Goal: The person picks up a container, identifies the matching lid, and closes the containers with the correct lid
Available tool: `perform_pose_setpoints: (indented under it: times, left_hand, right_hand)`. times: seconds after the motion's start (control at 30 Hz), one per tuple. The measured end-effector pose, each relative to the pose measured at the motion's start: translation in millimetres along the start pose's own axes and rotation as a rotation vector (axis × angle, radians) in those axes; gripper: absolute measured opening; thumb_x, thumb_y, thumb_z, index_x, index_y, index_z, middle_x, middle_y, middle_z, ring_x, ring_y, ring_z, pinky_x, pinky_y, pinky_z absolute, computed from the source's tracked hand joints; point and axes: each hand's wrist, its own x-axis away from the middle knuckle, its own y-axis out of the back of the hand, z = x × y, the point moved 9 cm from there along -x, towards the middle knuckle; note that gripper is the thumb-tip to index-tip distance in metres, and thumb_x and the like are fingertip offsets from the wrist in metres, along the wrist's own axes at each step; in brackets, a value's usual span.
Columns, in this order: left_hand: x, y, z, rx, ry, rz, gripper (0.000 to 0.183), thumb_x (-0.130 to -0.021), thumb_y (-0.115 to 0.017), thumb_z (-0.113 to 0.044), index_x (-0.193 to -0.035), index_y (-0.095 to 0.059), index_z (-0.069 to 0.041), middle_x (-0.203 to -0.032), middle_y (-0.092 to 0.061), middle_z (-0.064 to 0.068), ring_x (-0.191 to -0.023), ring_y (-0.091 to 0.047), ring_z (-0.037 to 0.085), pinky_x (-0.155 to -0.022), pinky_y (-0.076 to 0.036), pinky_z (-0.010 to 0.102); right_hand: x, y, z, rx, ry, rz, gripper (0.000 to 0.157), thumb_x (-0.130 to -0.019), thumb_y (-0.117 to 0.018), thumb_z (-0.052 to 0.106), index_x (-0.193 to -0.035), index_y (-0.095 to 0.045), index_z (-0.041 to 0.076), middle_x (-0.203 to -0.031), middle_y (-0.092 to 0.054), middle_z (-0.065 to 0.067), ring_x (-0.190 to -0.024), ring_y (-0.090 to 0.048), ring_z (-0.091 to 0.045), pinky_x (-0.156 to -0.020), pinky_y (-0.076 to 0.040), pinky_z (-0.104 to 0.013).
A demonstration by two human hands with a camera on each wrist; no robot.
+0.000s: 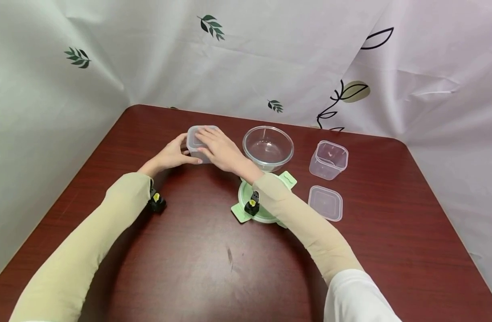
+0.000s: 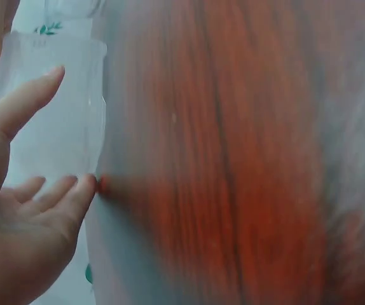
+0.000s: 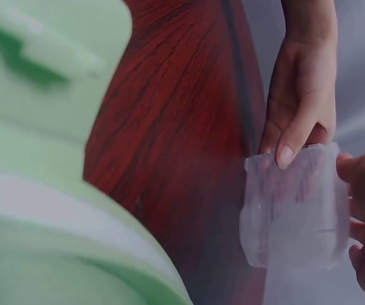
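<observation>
A small clear plastic food container [image 3: 290,219] with a translucent lid [image 1: 192,141] on top stands toward the back left of the table. My left hand [image 1: 173,154] holds its left side, the thumb along the near wall and the fingers around the far side. From the right, my right hand [image 1: 223,151] lies over the lid, its fingers mostly straight and resting on top. In the left wrist view, the left thumb [image 2: 33,98] crosses in front of the container wall. Part of the lid is hidden under the right hand.
A round glass bowl [image 1: 268,145] stands right of the hands. The green round lid [image 1: 266,214] with side flaps lies under my right forearm. Farther right are an open square plastic container [image 1: 328,166] and a flat square lid [image 1: 325,203]. Patterned cloth [image 1: 246,58] hangs behind the table.
</observation>
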Motion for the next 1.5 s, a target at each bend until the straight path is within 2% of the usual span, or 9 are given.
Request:
perform_pose_setpoints:
  times: [0.27, 0.4, 0.57, 0.77, 0.87, 1.0, 1.1, 1.23, 1.5]
  left_hand:
    - [15.9, -3.9, -9.0, -0.069, 0.105, -0.062, 0.087, -0.091, -0.07, -0.004, -0.155, -0.013, 0.013, -0.153, -0.033, 0.035, -0.14, -0.039, 0.046, -0.115, -0.036, 0.052]
    - [27.7, -8.6, -13.5, -0.165, 0.164, -0.082, 0.081, -0.094, -0.068, -0.011, -0.153, -0.019, 0.015, -0.148, -0.039, 0.037, -0.139, -0.04, 0.048, -0.114, -0.035, 0.055]
    - [44.3, -18.1, -25.8, -0.306, 0.184, -0.069, 0.07, -0.095, -0.065, -0.017, -0.145, -0.033, 0.018, -0.138, -0.049, 0.038, -0.13, -0.049, 0.048, -0.108, -0.041, 0.057]
    - [59.3, -28.3, -37.1, -0.478, 0.286, -0.021, 0.065, -0.096, -0.06, -0.027, -0.133, -0.041, 0.022, -0.124, -0.055, 0.04, -0.116, -0.056, 0.051, -0.096, -0.048, 0.058]
    - [64.8, -35.3, -42.0, -0.534, 0.315, 0.02, 0.064, -0.098, -0.059, -0.03, -0.129, -0.042, 0.024, -0.12, -0.056, 0.04, -0.113, -0.057, 0.053, -0.093, -0.05, 0.057]
    - [68.5, -45.7, -54.2, -0.567, 0.275, 0.038, 0.05, -0.096, -0.061, -0.029, -0.112, -0.053, 0.018, -0.104, -0.062, 0.033, -0.099, -0.062, 0.047, -0.084, -0.051, 0.054]
    - [68.2, -56.2, -65.1, -0.563, 0.219, 0.055, 0.052, -0.096, -0.062, -0.028, -0.118, -0.055, 0.018, -0.105, -0.064, 0.032, -0.101, -0.063, 0.046, -0.087, -0.051, 0.054]
    - [61.7, -72.0, -75.0, -0.509, 0.136, 0.083, 0.057, -0.096, -0.063, -0.026, -0.135, -0.052, 0.015, -0.118, -0.066, 0.03, -0.113, -0.062, 0.043, -0.096, -0.05, 0.052]
    - [38.0, -92.4, -75.6, -0.379, 0.071, 0.111, 0.044, -0.094, -0.065, -0.017, -0.128, -0.062, 0.01, -0.11, -0.072, 0.021, -0.104, -0.067, 0.032, -0.093, -0.052, 0.044]
  right_hand:
    - [24.3, 25.1, 4.8, -0.022, 0.043, -0.105, 0.034, -0.104, -0.058, 0.017, -0.134, -0.065, 0.003, -0.153, -0.047, -0.012, -0.149, -0.032, -0.027, -0.124, -0.012, -0.029]
    - [42.9, 39.8, 5.8, -0.03, 0.044, -0.181, 0.029, -0.102, -0.062, 0.015, -0.127, -0.07, 0.003, -0.142, -0.06, -0.011, -0.139, -0.046, -0.028, -0.119, -0.03, -0.031]
    - [67.1, 53.7, 1.5, -0.054, 0.033, -0.294, 0.019, -0.097, -0.069, 0.012, -0.113, -0.078, 0.005, -0.118, -0.073, -0.007, -0.111, -0.06, -0.025, -0.098, -0.048, -0.032]
    - [94.9, 63.8, -7.6, -0.09, -0.008, -0.36, 0.012, -0.094, -0.073, 0.013, -0.1, -0.081, 0.006, -0.098, -0.073, -0.003, -0.094, -0.058, -0.023, -0.081, -0.05, -0.031]
    - [108.8, 66.5, -10.6, -0.086, -0.005, -0.371, 0.011, -0.093, -0.073, 0.012, -0.099, -0.081, 0.006, -0.094, -0.073, -0.003, -0.091, -0.059, -0.023, -0.082, -0.05, -0.033]
    - [129.5, 69.2, -19.3, -0.094, -0.013, -0.4, 0.01, -0.09, -0.076, 0.01, -0.098, -0.079, 0.006, -0.093, -0.072, -0.005, -0.091, -0.063, -0.025, -0.088, -0.051, -0.037]
    - [146.0, 69.1, -31.2, -0.123, -0.047, -0.42, 0.012, -0.088, -0.078, 0.008, -0.1, -0.078, 0.005, -0.092, -0.072, -0.006, -0.087, -0.065, -0.024, -0.082, -0.054, -0.037]
    - [167.2, 64.8, -50.4, -0.164, -0.12, -0.415, 0.016, -0.085, -0.08, 0.006, -0.101, -0.077, 0.004, -0.091, -0.072, -0.007, -0.08, -0.066, -0.023, -0.072, -0.055, -0.037]
    - [198.2, 58.5, -82.7, -0.207, -0.236, -0.397, 0.016, -0.084, -0.082, 0.006, -0.098, -0.076, 0.005, -0.088, -0.072, -0.009, -0.074, -0.066, -0.022, -0.067, -0.053, -0.036]
